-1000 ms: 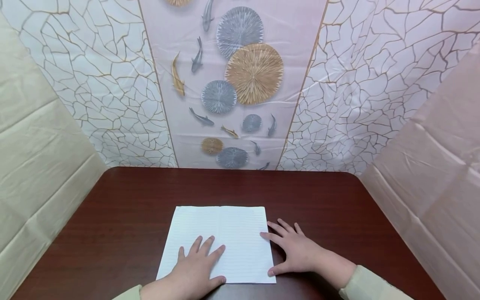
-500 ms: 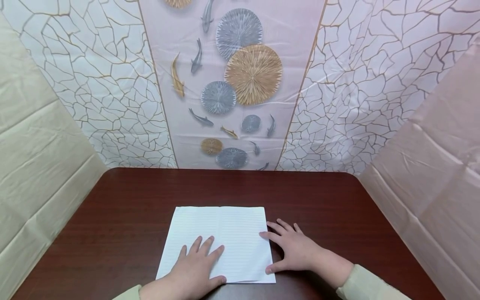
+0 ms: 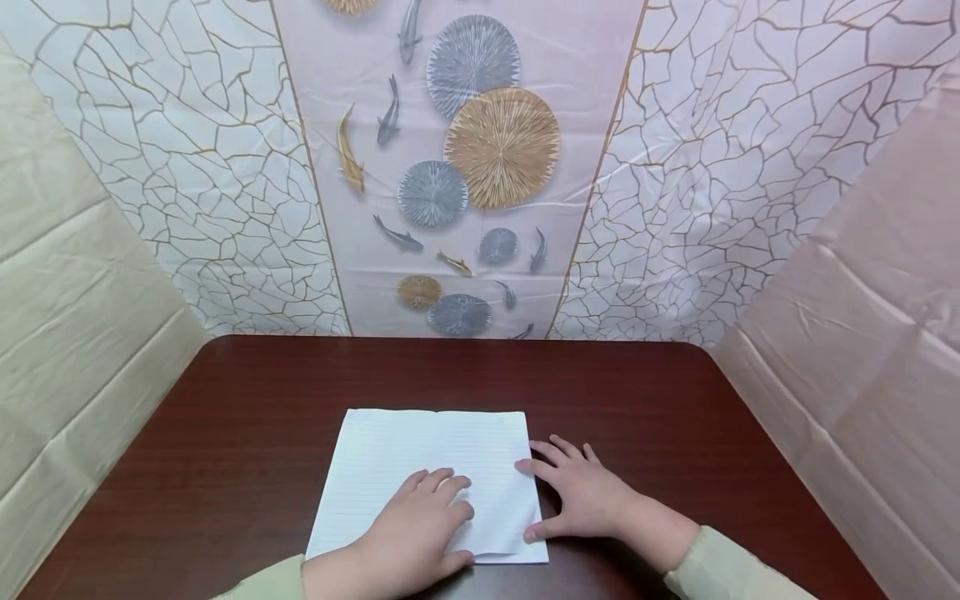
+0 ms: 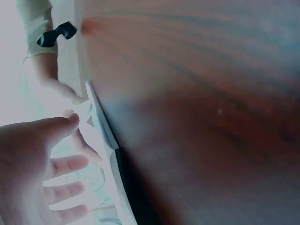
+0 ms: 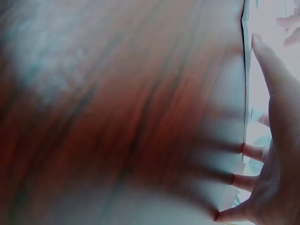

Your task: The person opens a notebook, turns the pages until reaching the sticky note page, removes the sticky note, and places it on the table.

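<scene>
An open notebook with lined white pages lies flat near the front of the table. My left hand is over its lower middle, fingers slightly bent; in the left wrist view, this hand seems raised off the paper and grips nothing. At the right edge, my right hand has its fingers spread, with the thumb on the page near the lower right corner. The lower edge of the right page bows up a little there. In the right wrist view, fingertips of the right hand touch the table beside the notebook's edge.
The dark red-brown wooden table extends around the notebook. A patterned cloth backdrop stands behind it, and pale cloth panels flank both sides.
My left hand has come off its flat, spread pose and shifted right across the page, fingers now bent. The right thumb has slid slightly left, and the page's lower edge has bowed up.
</scene>
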`<state>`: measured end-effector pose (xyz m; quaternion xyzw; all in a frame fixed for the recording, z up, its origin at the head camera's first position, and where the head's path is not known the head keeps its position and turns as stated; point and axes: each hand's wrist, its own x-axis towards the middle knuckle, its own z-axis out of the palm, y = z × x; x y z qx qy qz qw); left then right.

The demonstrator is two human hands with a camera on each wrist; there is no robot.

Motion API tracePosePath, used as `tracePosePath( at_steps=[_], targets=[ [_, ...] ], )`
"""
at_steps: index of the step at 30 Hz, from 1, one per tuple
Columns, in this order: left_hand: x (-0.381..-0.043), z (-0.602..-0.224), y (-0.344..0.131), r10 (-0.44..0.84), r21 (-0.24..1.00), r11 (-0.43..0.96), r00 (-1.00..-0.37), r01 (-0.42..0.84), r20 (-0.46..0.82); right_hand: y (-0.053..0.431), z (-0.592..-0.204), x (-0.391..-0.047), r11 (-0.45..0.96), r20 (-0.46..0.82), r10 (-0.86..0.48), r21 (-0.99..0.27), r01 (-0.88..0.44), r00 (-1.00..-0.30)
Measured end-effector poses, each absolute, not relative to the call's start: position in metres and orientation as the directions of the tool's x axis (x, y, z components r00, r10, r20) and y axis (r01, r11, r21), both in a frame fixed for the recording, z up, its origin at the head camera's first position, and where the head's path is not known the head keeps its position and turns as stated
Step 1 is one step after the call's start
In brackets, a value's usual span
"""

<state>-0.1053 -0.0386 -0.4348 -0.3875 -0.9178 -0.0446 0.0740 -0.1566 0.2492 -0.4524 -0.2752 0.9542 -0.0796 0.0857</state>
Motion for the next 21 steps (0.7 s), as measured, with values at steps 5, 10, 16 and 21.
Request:
tracePosePath(
  at_steps=[5,10,16,21],
  targets=[
    [-0.109,-0.434,-0.03,0.776,-0.107,0.623,-0.597,0.774,0.203,0.249,-0.453,-0.156,0.841,-0.115,-0.532,-0.186,-0.508,-0.839],
    [-0.112,-0.431,-0.024,0.817,-0.202,0.575,-0.54,0.793,0.203,0.247,-0.453,-0.155,0.844,-0.109,-0.527,-0.185,-0.504,-0.843],
    [-0.112,-0.431,-0.019,0.828,-0.213,0.557,-0.517,0.803,0.217,0.247,-0.454,-0.156,0.845,-0.106,-0.526,-0.181,-0.504,-0.844],
    [-0.112,-0.433,-0.018,0.822,-0.208,0.564,-0.521,0.799,0.229,0.25,-0.455,-0.156,0.841,-0.101,-0.531,-0.181,-0.51,-0.841]
  ],
)
